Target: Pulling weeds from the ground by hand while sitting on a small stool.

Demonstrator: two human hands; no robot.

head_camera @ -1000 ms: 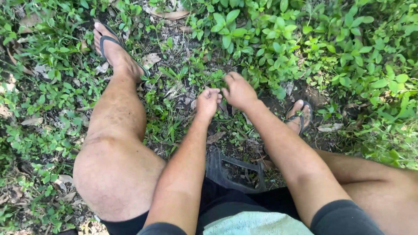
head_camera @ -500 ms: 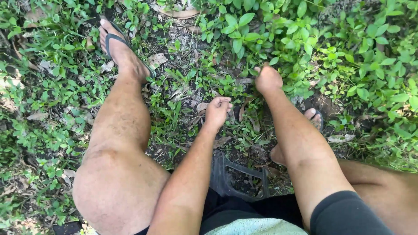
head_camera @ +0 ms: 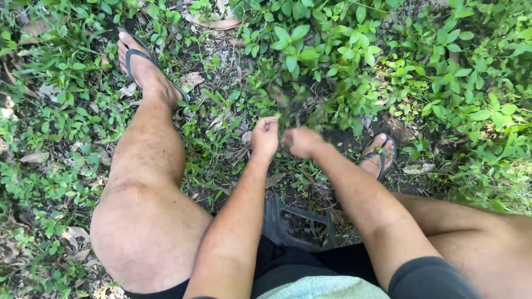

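Outdoor setting: an untended, weed-grown patch of ground, seen from above in daylight. Low leafy weeds (head_camera: 343, 50) and tufts of grass (head_camera: 213, 141) cover most of the surface, broken by dark bare soil (head_camera: 338, 138) and scattered dry fallen leaves (head_camera: 217, 22). Dappled sunlight and shade fall across the plants. The person sits low among the growth on a dark plastic stool (head_camera: 299, 224), bare legs spread, feet in black flip-flops (head_camera: 141, 63) resting directly on the earth. No paving, wall or furniture of a building appears anywhere in view.
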